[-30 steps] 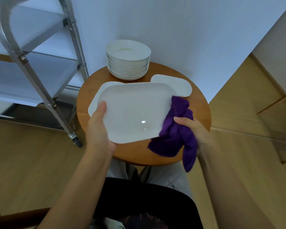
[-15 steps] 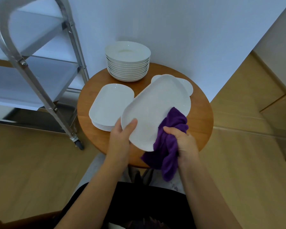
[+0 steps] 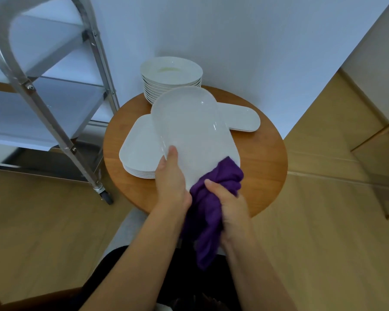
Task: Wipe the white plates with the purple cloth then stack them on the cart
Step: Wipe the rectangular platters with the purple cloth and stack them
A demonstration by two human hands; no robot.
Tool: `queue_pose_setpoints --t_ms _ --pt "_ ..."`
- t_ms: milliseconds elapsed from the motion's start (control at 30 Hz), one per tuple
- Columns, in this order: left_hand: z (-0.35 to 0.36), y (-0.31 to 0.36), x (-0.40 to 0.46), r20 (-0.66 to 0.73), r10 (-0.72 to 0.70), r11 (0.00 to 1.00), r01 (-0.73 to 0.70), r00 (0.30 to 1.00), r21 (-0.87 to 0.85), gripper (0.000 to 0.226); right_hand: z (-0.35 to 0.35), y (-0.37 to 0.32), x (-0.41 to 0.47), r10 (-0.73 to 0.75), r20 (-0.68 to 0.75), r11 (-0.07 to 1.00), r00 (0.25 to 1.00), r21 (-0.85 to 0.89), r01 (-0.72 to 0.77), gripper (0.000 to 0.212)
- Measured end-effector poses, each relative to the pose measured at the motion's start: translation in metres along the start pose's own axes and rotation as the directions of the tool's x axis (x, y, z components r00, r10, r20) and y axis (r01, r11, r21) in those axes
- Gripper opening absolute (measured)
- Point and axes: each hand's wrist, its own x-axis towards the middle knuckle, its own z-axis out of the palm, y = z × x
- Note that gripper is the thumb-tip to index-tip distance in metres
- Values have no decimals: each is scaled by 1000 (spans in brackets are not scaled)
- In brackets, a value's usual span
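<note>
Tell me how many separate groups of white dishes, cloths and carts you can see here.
Groups of white dishes: 4 (the rounded oblong white plate in hand, the stack of oblong white plates, the stack of round white bowls, the long narrow white plate)
Purple cloths: 1
Metal shelf carts: 1
Total: 6

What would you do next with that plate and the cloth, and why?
Probably sweep the purple cloth up the plate: the right hand presses it only against the near end, the left hand grips the rim, and the far surface looks unwiped.
</note>
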Motion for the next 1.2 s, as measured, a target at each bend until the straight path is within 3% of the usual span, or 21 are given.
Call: queue_pose_setpoints --t_ms 67,133,200,267,333,367,400,433,467,500,533,633,700,767,833,933,1000,1100,1200 --pt "8 -8 -4 39 74 997 -75 996 26 13 6 10 -2 16 -51 989 999 147 -8 33" --pt "7 -15 -5 93 112 992 -117 989 49 11 2 3 3 23 -99 987 995 163 -7 24" --pt "-1 -16 -3 230 104 983 -135 968 124 9 -10 -11 9 39 -103 995 994 96 -29 22" --pt "-16 -6 5 403 120 943 -232 907 240 25 -23 -27 15 62 -90 998 994 -5 -62 29" --pt "-31 14 16 438 181 912 -318 880 260 48 -35 -44 21 90 -92 985 992 -138 -102 35" --pt "-38 25 21 432 262 847 -420 863 325 61 -40 -53 23 111 -93 968 989 -213 -129 38" --pt "-43 37 26 465 375 688 -577 802 440 71 -45 -62 25 137 -90 945 986 -286 -158 40" --pt "-47 46 30 548 458 411 -713 700 568 75 -48 -70 27 167 -76 919 983 -350 -183 43" --pt "-49 54 36 643 483 116 -771 595 626 76 -50 -75 29 203 -53 892 978 -402 -207 47" --pt "-49 60 42 722 460 -116 -772 516 625 76 -51 -80 29 245 -30 863 969 -449 -232 51" --pt "-48 66 44 775 422 -242 -765 471 597 77 -51 -84 29 291 -15 832 957 -490 -261 52" --pt "-44 76 42 882 309 -396 -796 355 459 53 -50 -89 31 416 14 770 909 -538 -343 40" --pt "-46 81 41 930 222 -479 -798 293 366 32 -54 -89 35 410 27 802 912 -486 -346 29" --pt "-47 82 38 912 166 -397 -821 375 410 23 -61 -86 40 326 13 875 945 -384 -297 19" --pt "-50 76 34 838 171 -202 -814 518 544 17 -66 -80 45 208 5 954 978 -222 -201 9" --pt "-54 63 28 606 209 311 -640 767 702 23 -67 -69 48 11 -12 996 1000 89 -10 10" --pt "-53 55 26 500 222 555 -530 837 641 24 -63 -65 48 -152 -24 980 988 123 154 22" --pt "-47 43 18 480 152 714 -432 864 551 26 -51 -61 43 -293 -5 956 956 -28 292 19" --pt "-42 36 10 478 149 703 -432 866 564 43 -32 -58 40 -351 59 887 935 -299 352 22"
